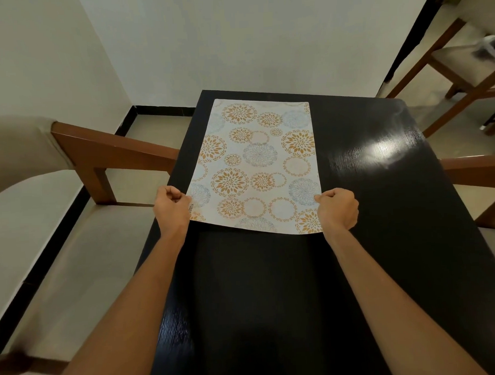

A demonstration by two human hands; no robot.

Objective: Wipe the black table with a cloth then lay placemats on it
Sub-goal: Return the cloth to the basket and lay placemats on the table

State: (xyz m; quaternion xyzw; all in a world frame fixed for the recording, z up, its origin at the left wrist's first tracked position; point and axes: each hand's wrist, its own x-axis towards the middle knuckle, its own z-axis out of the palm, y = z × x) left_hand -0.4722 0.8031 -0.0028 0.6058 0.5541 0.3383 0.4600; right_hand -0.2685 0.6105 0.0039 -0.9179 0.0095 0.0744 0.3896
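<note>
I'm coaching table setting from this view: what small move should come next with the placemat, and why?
Probably lower the near edge and let go. The left hand and right hand each pinch a near corner of the placemat, whose far end already seems to lie on the black table.

1. One piece of printed text shows: small dark capitals at the near left corner of the placemat (258,164), running along its left edge.
2. Legible letters are "KUBE"; a further letter follows but is cut off by the left hand (172,208) pinching that corner, so the full word cannot be told.
3. No other writing, number or sign can be read in this view.
</note>
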